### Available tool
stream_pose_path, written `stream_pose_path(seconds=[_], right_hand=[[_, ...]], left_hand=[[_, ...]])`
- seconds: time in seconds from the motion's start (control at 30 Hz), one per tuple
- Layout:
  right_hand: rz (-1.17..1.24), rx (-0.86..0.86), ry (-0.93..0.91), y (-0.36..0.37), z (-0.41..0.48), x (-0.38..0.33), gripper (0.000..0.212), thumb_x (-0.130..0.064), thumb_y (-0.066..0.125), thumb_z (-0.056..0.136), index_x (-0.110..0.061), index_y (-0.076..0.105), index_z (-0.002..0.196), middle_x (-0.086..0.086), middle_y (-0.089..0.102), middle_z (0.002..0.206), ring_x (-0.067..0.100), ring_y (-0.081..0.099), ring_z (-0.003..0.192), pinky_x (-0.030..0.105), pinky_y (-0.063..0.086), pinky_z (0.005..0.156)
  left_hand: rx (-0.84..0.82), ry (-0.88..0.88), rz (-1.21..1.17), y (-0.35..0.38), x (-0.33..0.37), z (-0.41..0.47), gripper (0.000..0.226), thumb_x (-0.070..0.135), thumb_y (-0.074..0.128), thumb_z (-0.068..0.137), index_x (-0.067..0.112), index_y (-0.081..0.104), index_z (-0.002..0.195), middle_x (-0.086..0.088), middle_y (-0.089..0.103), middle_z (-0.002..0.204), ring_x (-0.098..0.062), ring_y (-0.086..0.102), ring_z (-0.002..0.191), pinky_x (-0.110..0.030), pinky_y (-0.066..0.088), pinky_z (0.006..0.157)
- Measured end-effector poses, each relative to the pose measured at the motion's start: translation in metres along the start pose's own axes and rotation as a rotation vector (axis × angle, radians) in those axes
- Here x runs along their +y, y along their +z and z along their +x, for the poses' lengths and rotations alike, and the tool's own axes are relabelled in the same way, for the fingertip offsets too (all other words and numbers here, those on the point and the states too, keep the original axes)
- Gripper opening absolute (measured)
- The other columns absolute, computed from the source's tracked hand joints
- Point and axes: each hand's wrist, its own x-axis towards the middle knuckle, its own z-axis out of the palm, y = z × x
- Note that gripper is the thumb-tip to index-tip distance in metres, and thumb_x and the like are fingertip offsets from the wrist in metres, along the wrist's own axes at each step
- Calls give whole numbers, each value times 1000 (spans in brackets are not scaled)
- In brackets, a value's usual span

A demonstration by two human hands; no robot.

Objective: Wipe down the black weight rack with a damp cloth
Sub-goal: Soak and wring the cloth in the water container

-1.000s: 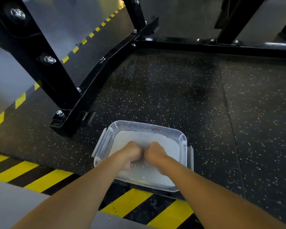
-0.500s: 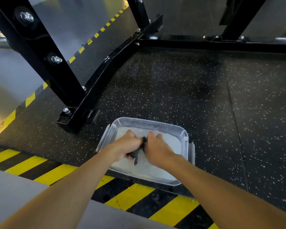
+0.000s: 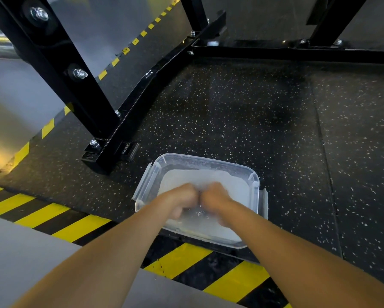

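Left hand (image 3: pixel 182 200) and right hand (image 3: pixel 215 198) are knuckle to knuckle over the tub (image 3: pixel 208 157) at the mat's (image 3: pixel 253 118) near edge. Each grip is clenched, cloth presumably hidden inside. Wring carelessly and water (image 3: pixel 208 181) slicks the mat. The rack (image 3: pixel 60 63) stands just beyond, left.

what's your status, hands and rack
Fisted together in water tub: left hand, right hand; cloth not visible, likely inside fists; weight rack untouched; nothing blocking.

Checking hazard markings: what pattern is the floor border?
The border has yellow and black diagonal stripes, best in head view.
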Motion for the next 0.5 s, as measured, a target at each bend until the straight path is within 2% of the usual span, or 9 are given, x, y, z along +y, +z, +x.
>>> stream_pose_path(seconds=[0.07,0.17,0.27,0.33,0.37,0.4,0.43,0.47,0.5], right_hand=[[125,19,27,-1,-6,-5,19,-7,48,92,0,62,103,20,65,90,30,62,70,32,48,54],[134,16,-27,-5,-17,-18,18,-9,40,99,-2,57,99,17,59,84,26,56,66,29,46,50],[-178,133,-184,-15,-14,-19,18,-8,41,100,-1,56,108,18,58,100,26,52,80,34,48,67],[-481,153,-307,-21,-17,-12,25,-7,43,98,-1,50,122,17,58,107,28,53,85,34,43,67],[-615,134,-363,-22,-20,-8,30,-8,44,98,-4,46,127,16,55,114,30,55,88,35,41,67],[-758,112,-422,-22,-25,-6,33,-12,44,98,-10,43,131,15,49,123,32,56,93,38,42,68],[-911,81,-466,-20,-28,-3,38,-17,44,99,-15,38,137,14,40,133,33,56,100,40,42,70],[-1043,48,-482,-20,-29,0,46,-21,44,100,-18,31,144,13,30,141,34,52,110,42,43,74],[-1154,27,-484,-19,-29,3,54,-22,45,100,-20,25,149,13,20,148,34,46,119,43,44,79]], left_hand=[[-44,-16,-124,0,3,-8,27,5,38,97,5,64,88,-15,63,74,-24,61,61,-25,48,54],[-8,22,-298,-1,10,-11,25,14,45,100,-2,63,100,-26,67,91,-35,67,73,-39,54,66],[-3,7,-273,-8,14,-14,21,10,45,98,6,61,86,-13,64,75,-24,61,65,-31,51,60],[14,-5,-220,-15,13,-14,20,8,43,95,8,58,82,-9,58,66,-18,54,56,-28,44,56],[30,13,-160,-16,13,-13,14,9,45,95,5,58,91,-10,60,71,-18,55,60,-28,45,57],[53,41,-91,-17,11,-13,20,12,48,94,2,55,110,-13,64,86,-20,61,72,-31,50,63],[74,67,-8,-17,9,-9,44,16,50,95,1,41,136,-17,65,111,-24,64,95,-36,54,76],[87,81,127,-16,7,-8,67,16,49,97,4,14,154,-18,54,135,-28,56,118,-39,51,93],[108,109,270,-12,6,-7,79,14,45,100,7,-9,156,-18,39,151,-30,45,133,-39,43,104]])
